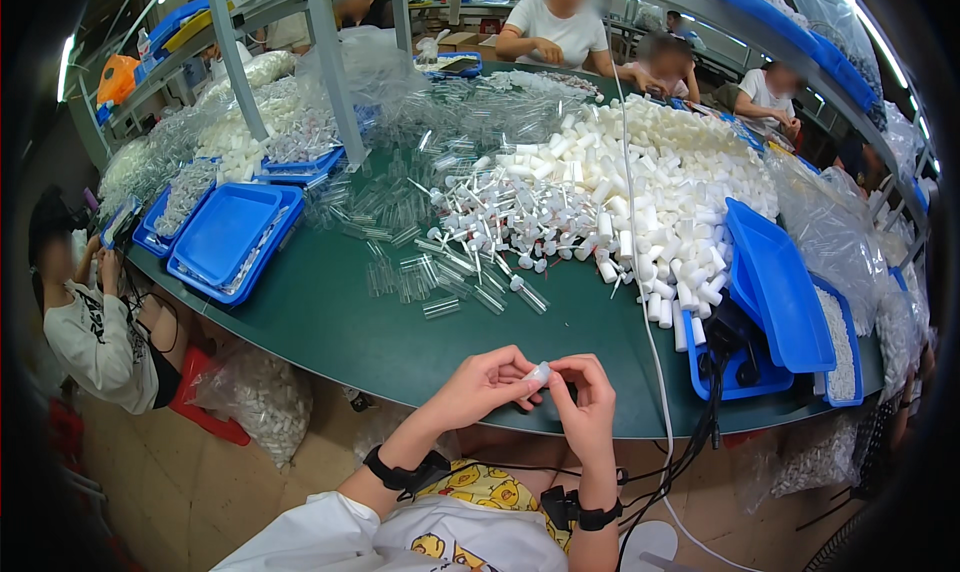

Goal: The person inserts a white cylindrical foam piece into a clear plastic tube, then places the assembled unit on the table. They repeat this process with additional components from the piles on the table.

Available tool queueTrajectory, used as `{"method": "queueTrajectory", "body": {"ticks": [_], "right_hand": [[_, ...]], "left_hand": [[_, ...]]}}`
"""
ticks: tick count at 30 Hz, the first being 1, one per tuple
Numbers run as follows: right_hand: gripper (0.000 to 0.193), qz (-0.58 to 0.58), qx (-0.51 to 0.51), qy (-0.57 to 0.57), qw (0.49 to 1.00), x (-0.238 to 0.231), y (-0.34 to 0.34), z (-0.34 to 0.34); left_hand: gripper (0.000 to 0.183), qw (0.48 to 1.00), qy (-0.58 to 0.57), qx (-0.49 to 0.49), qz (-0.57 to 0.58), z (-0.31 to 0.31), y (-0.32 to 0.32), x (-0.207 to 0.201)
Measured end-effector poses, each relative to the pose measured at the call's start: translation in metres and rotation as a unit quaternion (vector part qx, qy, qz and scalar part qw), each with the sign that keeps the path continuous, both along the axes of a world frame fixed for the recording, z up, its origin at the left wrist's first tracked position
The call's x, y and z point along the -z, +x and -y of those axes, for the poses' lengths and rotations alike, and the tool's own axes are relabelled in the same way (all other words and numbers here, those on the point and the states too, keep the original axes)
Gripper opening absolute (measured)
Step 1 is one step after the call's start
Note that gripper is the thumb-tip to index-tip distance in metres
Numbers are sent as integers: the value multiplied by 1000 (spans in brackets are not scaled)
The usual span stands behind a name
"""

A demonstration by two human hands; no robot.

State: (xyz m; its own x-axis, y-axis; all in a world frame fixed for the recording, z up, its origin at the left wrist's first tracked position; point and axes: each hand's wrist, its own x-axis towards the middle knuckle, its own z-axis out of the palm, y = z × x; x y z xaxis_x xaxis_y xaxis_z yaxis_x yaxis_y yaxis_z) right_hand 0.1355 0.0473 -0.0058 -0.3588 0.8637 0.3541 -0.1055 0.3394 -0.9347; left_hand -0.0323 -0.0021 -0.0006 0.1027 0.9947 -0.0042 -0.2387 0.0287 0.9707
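Note:
Close to the table's front edge, my left hand [492, 380] and my right hand [588, 390] meet around a small whitish translucent piece [540, 373], too small to name exactly. Fingertips of both hands pinch it, one hand from each side. Beyond them on the green table [330, 312] lies a pile of white stick-like parts with round caps [500, 217]. Clear plastic tubes [410, 277] are scattered to its left. A big heap of white cylinders [670, 187] rises to the right.
Blue trays [785, 292] lean at the right beside black cables [716, 372]; more blue trays [225, 237] stand at the left. A white cable [640, 302] hangs across the table. Grey shelf posts [335, 72] rise behind. Several people [558, 32] sit around the table.

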Motion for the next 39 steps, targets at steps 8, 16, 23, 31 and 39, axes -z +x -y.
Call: {"method": "queueTrajectory", "body": {"ticks": [8, 16, 23, 31, 39], "right_hand": [[12, 1, 1, -1, 1000, 1, 1, 0], [20, -5, -5, -17, 1000, -3, 0, 1], [23, 48, -4, 40, 998, 1, 1, 0], [18, 26, 18, 17, 999, 0, -1, 3], [13, 54, 9, 44, 997, 2, 3, 2]], "left_hand": [[18, 1000, 4, 7, -19, 1, 0, -2], [22, 999, 29, -3, -46, 1, 0, -3], [23, 994, 75, -18, -76, 0, -1, 2], [20, 998, 39, -45, -12, 0, 1, 3], [20, 995, 58, -1, -80, 1, -1, 2]]}}
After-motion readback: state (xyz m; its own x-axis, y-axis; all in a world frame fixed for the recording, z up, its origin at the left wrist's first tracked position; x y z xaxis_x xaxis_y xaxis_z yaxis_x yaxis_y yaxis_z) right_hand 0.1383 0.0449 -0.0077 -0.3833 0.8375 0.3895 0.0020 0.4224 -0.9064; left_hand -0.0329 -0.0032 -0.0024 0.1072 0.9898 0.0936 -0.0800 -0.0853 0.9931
